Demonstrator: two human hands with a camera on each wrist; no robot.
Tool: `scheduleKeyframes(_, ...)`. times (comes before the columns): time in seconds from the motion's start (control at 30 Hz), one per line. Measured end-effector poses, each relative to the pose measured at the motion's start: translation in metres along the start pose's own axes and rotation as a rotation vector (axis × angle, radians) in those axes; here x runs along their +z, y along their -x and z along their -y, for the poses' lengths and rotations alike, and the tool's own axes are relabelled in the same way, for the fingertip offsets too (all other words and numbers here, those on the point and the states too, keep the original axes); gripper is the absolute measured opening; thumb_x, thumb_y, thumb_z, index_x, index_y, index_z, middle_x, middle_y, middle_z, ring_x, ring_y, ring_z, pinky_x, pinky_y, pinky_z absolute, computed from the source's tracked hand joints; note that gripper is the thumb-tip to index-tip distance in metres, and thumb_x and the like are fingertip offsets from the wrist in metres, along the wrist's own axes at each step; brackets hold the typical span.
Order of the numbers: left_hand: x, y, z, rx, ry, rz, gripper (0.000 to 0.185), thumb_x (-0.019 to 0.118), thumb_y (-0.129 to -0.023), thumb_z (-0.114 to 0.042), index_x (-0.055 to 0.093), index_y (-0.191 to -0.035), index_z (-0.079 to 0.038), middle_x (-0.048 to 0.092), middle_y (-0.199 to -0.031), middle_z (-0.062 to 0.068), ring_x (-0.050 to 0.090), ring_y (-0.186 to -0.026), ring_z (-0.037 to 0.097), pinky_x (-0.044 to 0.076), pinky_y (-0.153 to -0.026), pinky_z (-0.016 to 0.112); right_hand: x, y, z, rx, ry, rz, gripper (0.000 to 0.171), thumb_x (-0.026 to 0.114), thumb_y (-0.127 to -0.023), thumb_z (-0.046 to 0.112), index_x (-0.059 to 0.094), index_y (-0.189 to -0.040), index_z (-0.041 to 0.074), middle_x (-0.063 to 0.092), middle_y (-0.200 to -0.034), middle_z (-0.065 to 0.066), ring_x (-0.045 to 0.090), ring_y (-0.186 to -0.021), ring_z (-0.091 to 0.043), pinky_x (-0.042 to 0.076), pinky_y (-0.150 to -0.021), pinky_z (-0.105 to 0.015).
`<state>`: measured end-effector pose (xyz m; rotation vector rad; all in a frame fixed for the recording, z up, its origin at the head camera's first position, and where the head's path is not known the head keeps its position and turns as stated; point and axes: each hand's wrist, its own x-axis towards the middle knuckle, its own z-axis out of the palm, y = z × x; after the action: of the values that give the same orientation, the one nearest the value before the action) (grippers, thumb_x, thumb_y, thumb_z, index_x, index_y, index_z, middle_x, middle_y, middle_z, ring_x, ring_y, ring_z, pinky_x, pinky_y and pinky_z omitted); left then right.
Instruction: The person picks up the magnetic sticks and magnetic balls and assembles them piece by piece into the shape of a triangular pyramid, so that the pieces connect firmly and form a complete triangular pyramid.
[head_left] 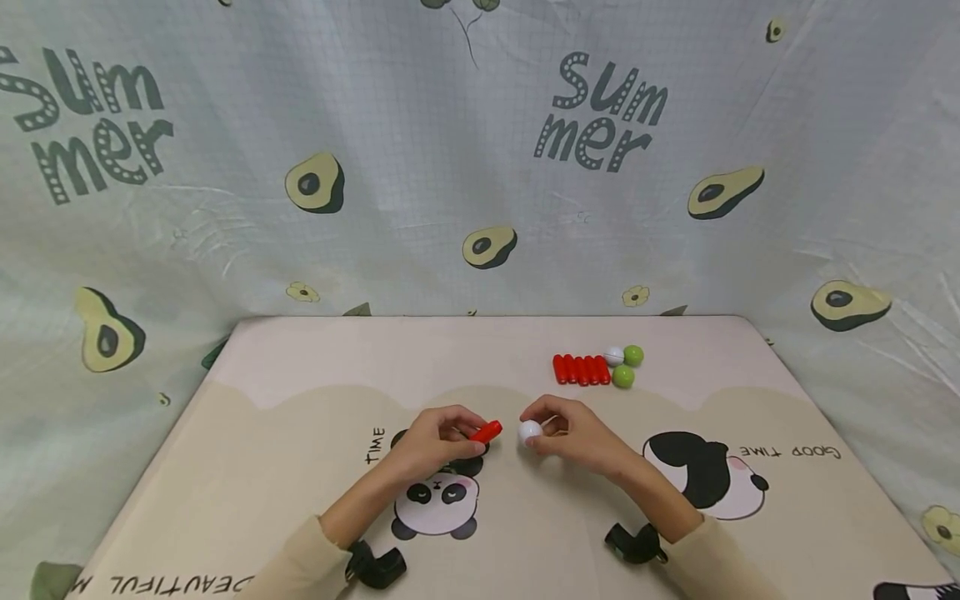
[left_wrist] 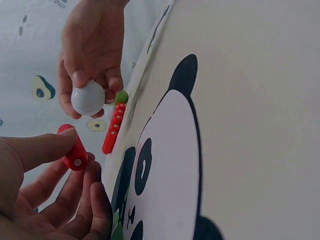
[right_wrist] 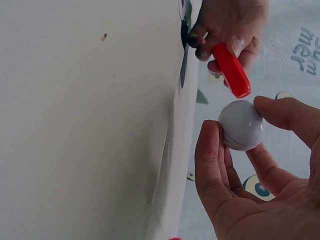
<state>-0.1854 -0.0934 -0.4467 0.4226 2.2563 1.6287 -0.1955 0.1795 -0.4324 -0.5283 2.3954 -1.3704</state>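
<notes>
- The left hand (head_left: 433, 439) pinched a red peg (head_left: 486, 432) between thumb and curled fingers (left_wrist: 75, 195), peg tip pointing toward the other hand.
- The right hand (head_left: 572, 433) gripped a white ball (head_left: 529, 432) with thumb and fingertips (right_wrist: 210, 150), just beside the peg, apart from it (a narrow gap showed in the right wrist view).
- Both forearms angled inward over the panda mat (head_left: 300, 367), held low above it.
- Only the head view showed the far cluster whole: a row of red pegs (head_left: 581, 369), a second white ball (head_left: 614, 356), two green balls (head_left: 628, 366).
- The left wrist view revealed a hole in the held peg's end.
</notes>
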Motion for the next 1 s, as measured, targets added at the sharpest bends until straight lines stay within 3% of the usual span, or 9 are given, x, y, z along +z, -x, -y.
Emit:
scheduleKeyframes(0.5, 0.0026, 0.0019, -0.0036, 0.016, -0.033, 0.008, 0.024, 0.078, -0.091, -0.016, 0.076, -0.115, -0.009, 0.073, -0.097, 0.006, 0.063, -0.084, 0.019, 0.052, -0.069, 0.026, 0.0031, 0.0028, 0.0061, -0.039, -0.036, 0.012, 0.035, 0.074, -0.090, 0.009, 0.065, -0.123, 0.002, 0.067, -0.120, -0.015, 0.065, -0.096, -0.023, 0.055, -0.085, -0.020)
scheduleKeyframes(0.7, 0.0012, 0.0019, -0.0066, 0.037, -0.052, 0.011, 0.023, 0.078, -0.091, -0.015, 0.077, -0.113, -0.009, 0.074, -0.101, 0.007, 0.062, -0.081, 0.018, 0.049, -0.063, 0.024, 0.0034, 0.0030, 0.0071, -0.036, -0.048, 0.022, 0.033, 0.075, -0.090, 0.010, 0.065, -0.121, 0.004, 0.066, -0.120, -0.015, 0.065, -0.096, -0.023, 0.055, -0.085, -0.020)
scheduleKeyframes(1.0, 0.0019, 0.0033, -0.0098, 0.032, -0.063, 0.023, 0.022, 0.078, -0.090, -0.012, 0.078, -0.112, -0.010, 0.073, -0.104, 0.008, 0.062, -0.083, 0.018, 0.049, -0.064, 0.024, 0.0041, 0.0030, 0.0078, -0.047, -0.059, 0.030, 0.035, 0.074, -0.091, 0.010, 0.064, -0.123, 0.000, 0.066, -0.121, -0.016, 0.066, -0.098, -0.023, 0.055, -0.086, -0.019)
